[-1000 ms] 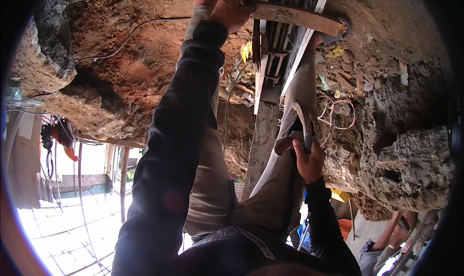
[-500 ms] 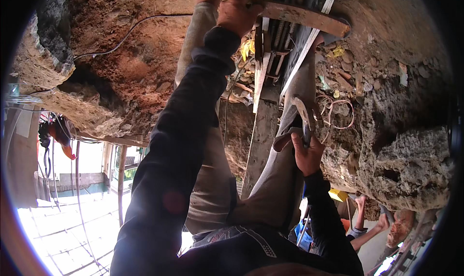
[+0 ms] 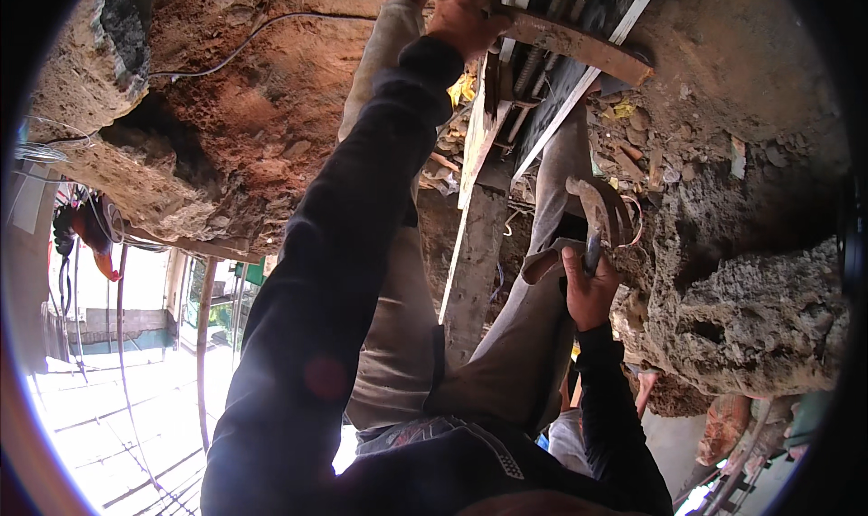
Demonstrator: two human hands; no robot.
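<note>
My left hand [image 3: 466, 23] is closed around the left end of a short wooden board [image 3: 579, 44]. The board lies crosswise over two pale wooden strips that flank ribbed steel bars [image 3: 533, 73]. Lower and to the right, my right hand [image 3: 592, 292] is closed on a hammer [image 3: 594, 208], its curved head pointing up and slightly blurred. The thumb presses along the hammer's metallic part. Beside that hand, near my right knee, is a brown curved flap [image 3: 546, 263] whose kind I cannot make out. My legs are spread on either side of a grey concrete beam [image 3: 475, 272].
Rough soil [image 3: 244, 109] rises on the left, with a dark cable [image 3: 262, 41] across it. Broken rock [image 3: 768, 308] stands on the right, beside loose rubble. A rooster [image 3: 90, 231] is at the far left, near hanging wires. Part of another person [image 3: 568, 439] shows below my right arm.
The view has shifted a little. My right hand and the hammer sit slightly farther right, with the head swung rightward. My left hand still holds the board across the strips.
</note>
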